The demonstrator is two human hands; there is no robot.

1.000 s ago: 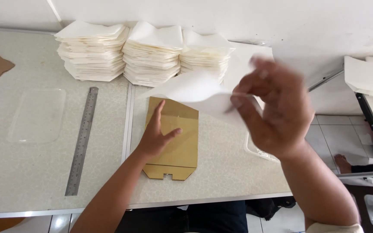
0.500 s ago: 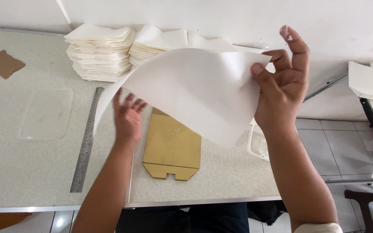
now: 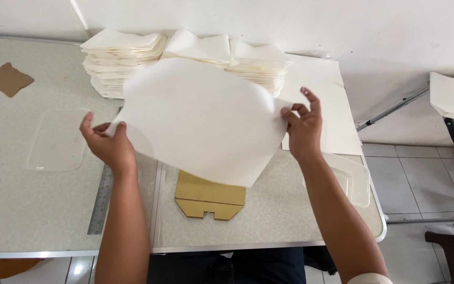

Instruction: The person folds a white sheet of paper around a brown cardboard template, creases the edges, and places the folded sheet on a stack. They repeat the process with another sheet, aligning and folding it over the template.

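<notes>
White paper sheet (image 3: pixel 206 115), large and curved, held up in both hands above the desk (image 3: pixel 27 210).
Left hand (image 3: pixel 109 144) and right hand (image 3: pixel 303 126) fingers pinch its opposite edges; beneath it lies a brown cardboard template (image 3: pixel 208 197), behind it stacks of cream paper (image 3: pixel 116 60).

Three stacks of folded white paper (image 3: pixel 122 60) line the far edge of the tabletop (image 3: pixel 22 210). One large white sheet (image 3: pixel 206 118) is held up, and one more sheet (image 3: pixel 321 100) lies flat. Two brown cardboard pieces: a template (image 3: pixel 211 200) and a scrap (image 3: pixel 8 79). One steel ruler (image 3: pixel 101 202). Two clear plastic sheets (image 3: pixel 59 139).
</notes>
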